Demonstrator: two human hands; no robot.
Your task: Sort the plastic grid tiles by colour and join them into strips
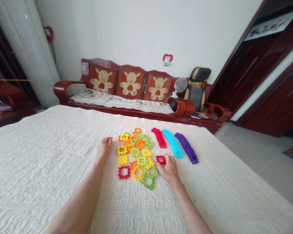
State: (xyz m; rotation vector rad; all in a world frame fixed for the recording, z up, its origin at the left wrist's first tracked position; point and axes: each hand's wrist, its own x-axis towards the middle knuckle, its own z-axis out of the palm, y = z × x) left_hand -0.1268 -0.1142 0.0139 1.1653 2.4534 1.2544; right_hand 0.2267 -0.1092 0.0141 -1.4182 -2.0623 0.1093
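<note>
My right hand (169,167) holds a small red window-like square piece (160,160) between thumb and fingers, just below the red row. My left hand (105,146) is curled closed on the cover, left of a loose pile; whether anything is inside it is hidden. The pile has orange (140,144), green (135,152) and yellow (122,160) toothed pieces. At its lower left lies a red square frame (124,172). Right of the pile are slanting rows of overlapping pieces: red (159,137), light blue (172,143) and purple (187,147).
A cream quilted cover (51,156) spreads over the wide surface. Behind it stands a dark red wooden sofa (136,112) with bear cushions (131,83). A small fan (180,85) and a chair with a massage pad (195,94) are at the right.
</note>
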